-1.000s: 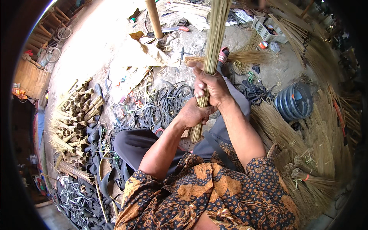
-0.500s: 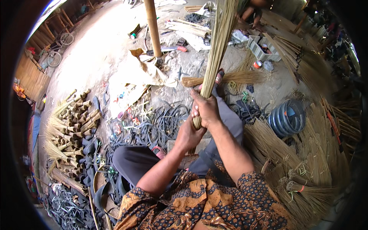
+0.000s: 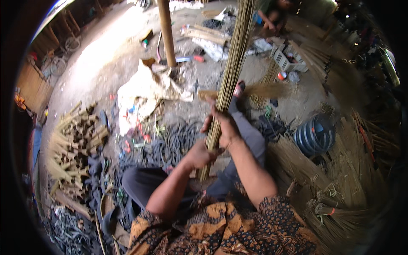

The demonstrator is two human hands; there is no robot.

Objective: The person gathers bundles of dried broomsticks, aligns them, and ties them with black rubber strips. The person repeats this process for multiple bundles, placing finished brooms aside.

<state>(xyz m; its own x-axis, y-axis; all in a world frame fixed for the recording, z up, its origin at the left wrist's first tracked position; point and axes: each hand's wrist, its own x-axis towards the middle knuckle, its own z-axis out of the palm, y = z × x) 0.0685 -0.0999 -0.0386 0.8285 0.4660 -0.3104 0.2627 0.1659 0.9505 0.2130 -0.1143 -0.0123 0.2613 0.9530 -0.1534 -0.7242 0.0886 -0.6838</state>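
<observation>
Above the lap (image 3: 224, 182), left hand (image 3: 199, 154) and right hand (image 3: 227, 128) seem, despite blur, wrapped around bundled thin sticks (image 3: 234, 59).

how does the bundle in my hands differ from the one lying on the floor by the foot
The held bundle slants upward, gripped by the left hand with the right hand against it; the floor bundle lies flat, unheld. The held bundle looks greenish yellow, the floor bundle browner. The held bundle runs off the picture's top edge; the floor bundle is partly hidden behind it. Both are long, thin stalks.
</observation>
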